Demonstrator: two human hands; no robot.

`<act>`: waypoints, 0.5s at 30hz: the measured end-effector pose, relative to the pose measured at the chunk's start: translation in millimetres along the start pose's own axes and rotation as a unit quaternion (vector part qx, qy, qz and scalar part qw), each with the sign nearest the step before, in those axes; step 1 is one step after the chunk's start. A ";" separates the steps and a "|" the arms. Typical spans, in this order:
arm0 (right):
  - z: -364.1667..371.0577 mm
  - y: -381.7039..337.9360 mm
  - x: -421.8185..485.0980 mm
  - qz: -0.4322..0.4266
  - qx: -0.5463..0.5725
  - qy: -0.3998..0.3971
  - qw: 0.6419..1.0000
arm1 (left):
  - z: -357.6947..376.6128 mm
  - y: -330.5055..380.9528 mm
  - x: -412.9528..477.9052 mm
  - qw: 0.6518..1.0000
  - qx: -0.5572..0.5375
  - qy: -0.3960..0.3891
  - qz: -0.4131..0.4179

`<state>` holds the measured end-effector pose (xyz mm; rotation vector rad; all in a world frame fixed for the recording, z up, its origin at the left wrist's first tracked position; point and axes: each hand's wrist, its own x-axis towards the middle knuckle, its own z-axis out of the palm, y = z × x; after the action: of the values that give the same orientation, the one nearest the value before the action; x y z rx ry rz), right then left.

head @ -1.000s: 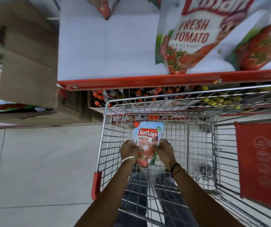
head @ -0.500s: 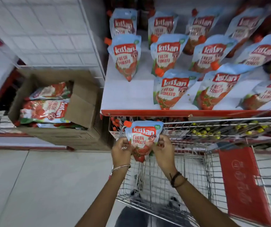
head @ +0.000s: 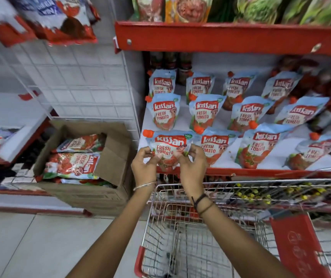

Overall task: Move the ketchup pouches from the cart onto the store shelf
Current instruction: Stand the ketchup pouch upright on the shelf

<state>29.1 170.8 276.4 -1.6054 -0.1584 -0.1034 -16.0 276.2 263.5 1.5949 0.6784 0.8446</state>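
Note:
I hold one ketchup pouch (head: pixel 170 146), pale blue with a red label and an orange cap, upright at the front left corner of the white store shelf (head: pixel 278 155). My left hand (head: pixel 144 166) grips its left edge and my right hand (head: pixel 192 167) grips its right edge. Its bottom hangs over the shelf's red front lip. Several identical pouches (head: pixel 204 112) stand in rows behind and to the right. The wire cart (head: pixel 182 233) sits below my arms; its basket looks bare.
An open cardboard box (head: pixel 108 163) with more pouches (head: pixel 70 165) stands on the floor at left, beside a white wire grid panel (head: pixel 80 81). A red upper shelf (head: pixel 220 37) with bags overhangs the pouch shelf. The cart's red flap (head: pixel 296 245) is at right.
Both hands have lifted the pouch out of the cart basket and carried it up and forward to the shelf's front left corner. My view has tilted up toward the shelves.

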 end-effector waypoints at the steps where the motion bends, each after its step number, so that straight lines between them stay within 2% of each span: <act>1: 6.4 3.5 3.1 0.001 -0.001 0.006 1.000 | 1.9 -0.6 6.9 1.000 0.001 0.003 0.002; 6: 30.4 19.8 14.3 -0.011 -0.022 0.029 0.999 | 6.6 -11.8 31.1 1.000 0.009 0.001 0.000; 15: 38.0 41.3 21.2 0.034 -0.029 0.009 0.999 | 6.6 -38.0 41.6 0.998 0.038 -0.048 -0.023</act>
<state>55.6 208.1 237.7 -1.6661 -0.0870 -0.0702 14.0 312.8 232.2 1.6707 0.6823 0.7107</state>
